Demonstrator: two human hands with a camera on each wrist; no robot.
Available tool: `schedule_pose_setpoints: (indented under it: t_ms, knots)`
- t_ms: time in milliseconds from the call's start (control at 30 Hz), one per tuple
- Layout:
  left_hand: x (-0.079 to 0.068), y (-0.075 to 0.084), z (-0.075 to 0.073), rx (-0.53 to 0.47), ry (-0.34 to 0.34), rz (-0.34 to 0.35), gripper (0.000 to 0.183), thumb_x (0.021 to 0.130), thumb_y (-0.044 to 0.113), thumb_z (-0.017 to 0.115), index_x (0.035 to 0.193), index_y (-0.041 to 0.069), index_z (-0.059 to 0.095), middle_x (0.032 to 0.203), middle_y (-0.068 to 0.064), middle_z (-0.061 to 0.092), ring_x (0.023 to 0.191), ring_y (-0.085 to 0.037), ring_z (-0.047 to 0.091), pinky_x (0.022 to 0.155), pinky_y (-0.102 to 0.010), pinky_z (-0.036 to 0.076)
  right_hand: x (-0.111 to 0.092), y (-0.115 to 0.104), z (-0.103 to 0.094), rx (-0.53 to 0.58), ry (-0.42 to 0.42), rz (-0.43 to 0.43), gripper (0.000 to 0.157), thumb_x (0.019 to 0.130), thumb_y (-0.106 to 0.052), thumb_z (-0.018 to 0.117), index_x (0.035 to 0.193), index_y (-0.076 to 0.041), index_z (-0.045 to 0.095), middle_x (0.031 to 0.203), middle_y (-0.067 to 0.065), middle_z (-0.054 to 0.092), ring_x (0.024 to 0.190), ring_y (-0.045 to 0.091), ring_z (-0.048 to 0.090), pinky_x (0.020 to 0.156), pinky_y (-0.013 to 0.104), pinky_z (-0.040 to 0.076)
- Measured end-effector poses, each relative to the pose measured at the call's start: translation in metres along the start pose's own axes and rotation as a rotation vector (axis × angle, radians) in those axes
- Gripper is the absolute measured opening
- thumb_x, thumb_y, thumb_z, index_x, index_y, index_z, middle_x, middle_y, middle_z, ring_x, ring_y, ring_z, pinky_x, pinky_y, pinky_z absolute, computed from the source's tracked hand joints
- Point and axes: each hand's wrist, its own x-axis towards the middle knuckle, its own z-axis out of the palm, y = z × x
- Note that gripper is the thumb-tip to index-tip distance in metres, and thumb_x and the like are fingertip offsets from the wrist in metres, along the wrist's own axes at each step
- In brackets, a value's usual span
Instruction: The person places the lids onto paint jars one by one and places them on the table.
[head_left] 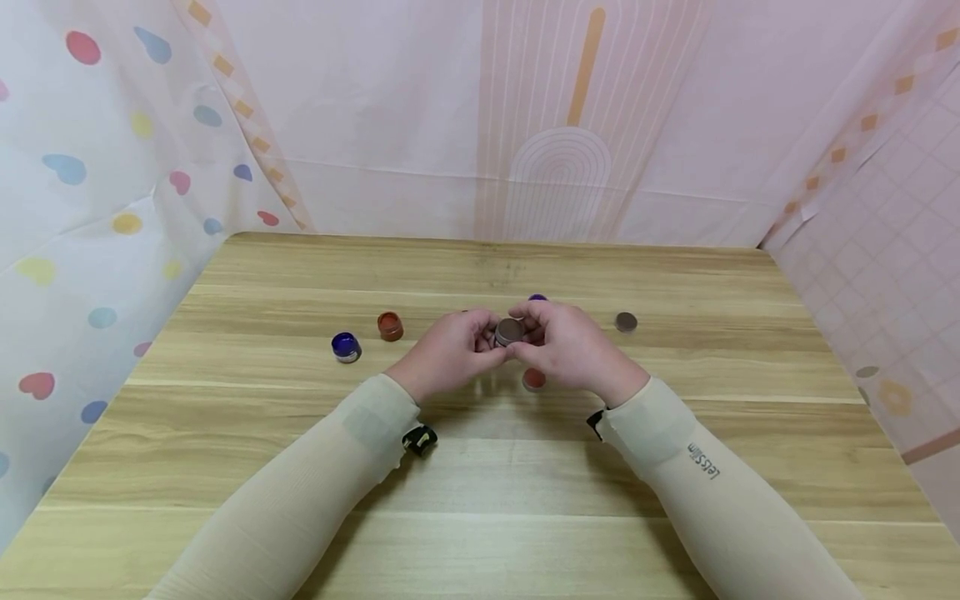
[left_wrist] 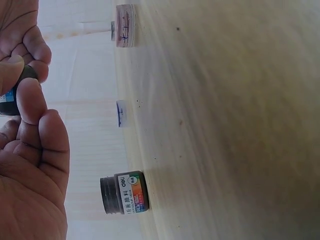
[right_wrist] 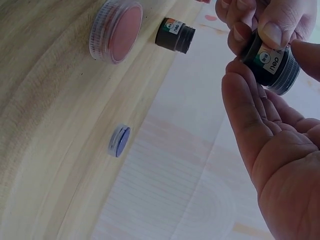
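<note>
Above the middle of the table, both hands hold a small dark paint jar [right_wrist: 265, 62] with a clear-sided lid [right_wrist: 287, 75]; from the head view the lid's top looks brown. My left hand [head_left: 461, 346] grips the jar's body, its thumb on the label in the right wrist view. My right hand [head_left: 570, 343] has its thumb and fingers about the lid. An uncapped dark paint jar [left_wrist: 125, 192] stands on the table beyond, mostly hidden behind my left hand in the head view. Below my right hand lies a red lid [head_left: 534, 381]; a purple lid [head_left: 537, 297] shows behind it.
To the left on the wooden table [head_left: 480, 533] stand an uncapped blue-purple paint jar [head_left: 346, 347] and an uncapped orange-red paint jar [head_left: 389, 326]. A brown lid [head_left: 626, 322] lies to the right. Patterned cloth [head_left: 375, 125] hangs behind the table and along both sides.
</note>
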Motion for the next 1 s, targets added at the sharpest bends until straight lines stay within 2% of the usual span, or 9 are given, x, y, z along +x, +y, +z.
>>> schedule_pose_setpoints:
  t_ms: [267,400,567,800,1000]
  knots:
    - [-0.0003,0.0000,0.0000,-0.002,-0.003,-0.004,0.025,0.098,0.020,0.076,0.117,0.006,0.069,0.089,-0.002,0.069,0.077,-0.013,0.062,0.071,-0.025,0.053,-0.0017,-0.0007,-0.0008,-0.001,-0.008,-0.042,0.044,0.099,-0.010,0.067,0.142,0.000,0.061,0.114,0.009,0.075,0.101,0.020,0.072,0.089,0.035,0.060]
    - [-0.0006,-0.0002,-0.0001,0.001,-0.006,-0.009,0.024,0.098,0.020,0.076,0.116,0.006,0.069,0.088,-0.002,0.069,0.077,-0.013,0.061,0.070,-0.025,0.053,-0.0022,-0.0013,-0.0003,0.010,-0.004,-0.041,0.034,0.100,-0.011,0.068,0.133,-0.003,0.067,0.111,0.007,0.075,0.098,0.018,0.071,0.087,0.034,0.060]
    - [-0.0006,-0.0002,-0.0001,0.003,-0.009,0.001,0.020,0.098,0.020,0.075,0.113,0.007,0.069,0.086,-0.001,0.068,0.075,-0.013,0.060,0.068,-0.025,0.051,-0.0018,-0.0024,0.0000,0.019,0.004,0.009,0.024,0.098,-0.015,0.075,0.120,-0.007,0.069,0.104,0.005,0.074,0.095,0.018,0.070,0.087,0.035,0.058]
    - [-0.0004,0.0002,0.0002,0.009,-0.007,-0.004,0.023,0.098,0.022,0.075,0.114,0.006,0.070,0.086,-0.001,0.068,0.075,-0.012,0.061,0.070,-0.026,0.053,-0.0015,0.0003,-0.0014,-0.006,-0.022,-0.026,0.053,0.099,-0.013,0.071,0.147,0.001,0.055,0.114,0.011,0.076,0.105,0.021,0.073,0.092,0.038,0.060]
    - [0.0007,-0.0008,0.0009,0.006,-0.004,-0.012,0.024,0.098,0.021,0.075,0.115,0.006,0.070,0.087,-0.001,0.069,0.078,-0.012,0.062,0.072,-0.028,0.054,-0.0021,0.0008,-0.0014,0.002,-0.027,-0.056,0.051,0.100,-0.010,0.066,0.149,0.000,0.056,0.115,0.010,0.076,0.101,0.019,0.072,0.088,0.034,0.060]
